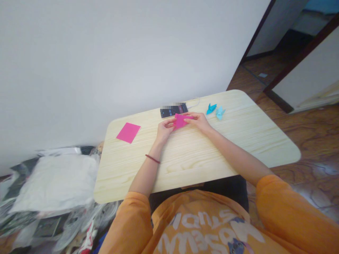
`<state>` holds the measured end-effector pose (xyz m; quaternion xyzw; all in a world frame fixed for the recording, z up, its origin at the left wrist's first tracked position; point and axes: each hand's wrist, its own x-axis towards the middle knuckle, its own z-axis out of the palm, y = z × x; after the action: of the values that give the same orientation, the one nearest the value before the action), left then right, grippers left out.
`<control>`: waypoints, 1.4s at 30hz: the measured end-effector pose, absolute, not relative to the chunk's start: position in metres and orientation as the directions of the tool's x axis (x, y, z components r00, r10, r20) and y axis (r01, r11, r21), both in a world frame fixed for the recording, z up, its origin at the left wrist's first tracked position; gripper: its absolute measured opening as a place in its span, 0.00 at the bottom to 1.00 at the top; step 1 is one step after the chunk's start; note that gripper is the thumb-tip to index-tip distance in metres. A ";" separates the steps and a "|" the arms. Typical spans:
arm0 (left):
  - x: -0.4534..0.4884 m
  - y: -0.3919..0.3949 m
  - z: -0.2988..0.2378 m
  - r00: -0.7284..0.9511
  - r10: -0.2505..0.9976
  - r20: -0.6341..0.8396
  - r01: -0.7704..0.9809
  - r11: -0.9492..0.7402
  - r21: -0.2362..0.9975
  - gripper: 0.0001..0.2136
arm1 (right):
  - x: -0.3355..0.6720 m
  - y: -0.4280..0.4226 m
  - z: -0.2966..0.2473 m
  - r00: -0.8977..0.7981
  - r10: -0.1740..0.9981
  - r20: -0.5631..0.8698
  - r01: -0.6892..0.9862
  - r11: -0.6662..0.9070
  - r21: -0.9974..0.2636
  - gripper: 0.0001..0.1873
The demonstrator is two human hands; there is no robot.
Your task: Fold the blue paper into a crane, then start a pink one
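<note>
A folded pink paper [180, 120] is held just above the light wooden table [238, 141], near its far edge. My left hand [165, 129] pinches the paper's left side with fingers closed. My right hand [198, 121] pinches its right side, fingers pressed together on the fold. A flat stack of pink paper squares [128, 132] lies on the table to the left, apart from both hands. A red cord bracelet [152, 158] sits on my left wrist.
A dark phone [172, 110] with a white cable lies just behind the hands. Two folded blue paper figures [215, 110] stand to the right of it. White bags and clutter [55, 183] fill the floor at the left. A doorway opens at the upper right.
</note>
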<state>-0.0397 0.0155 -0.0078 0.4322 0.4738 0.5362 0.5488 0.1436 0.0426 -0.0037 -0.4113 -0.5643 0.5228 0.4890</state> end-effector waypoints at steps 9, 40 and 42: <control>-0.031 0.011 -0.002 -0.029 0.998 -0.060 -0.222 0.052 0.974 0.17 | 0.143 0.043 -0.005 -0.098 0.995 0.011 -0.107 0.001 -0.994 0.18; -0.025 0.004 0.003 -0.098 0.993 -0.061 -0.228 0.037 0.973 0.29 | 0.139 0.039 -0.004 -0.100 0.995 -0.018 -0.123 -0.030 -0.992 0.24; -0.025 0.004 0.003 -0.120 0.990 -0.070 -0.273 0.035 0.961 0.27 | 0.139 0.038 -0.004 -0.117 0.993 -0.023 -0.124 -0.038 -0.992 0.24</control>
<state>-0.0251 0.0043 0.0034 0.3806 0.4715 0.5809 0.5435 0.1385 0.0378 -0.0037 -0.4452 -0.4880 0.5662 0.4931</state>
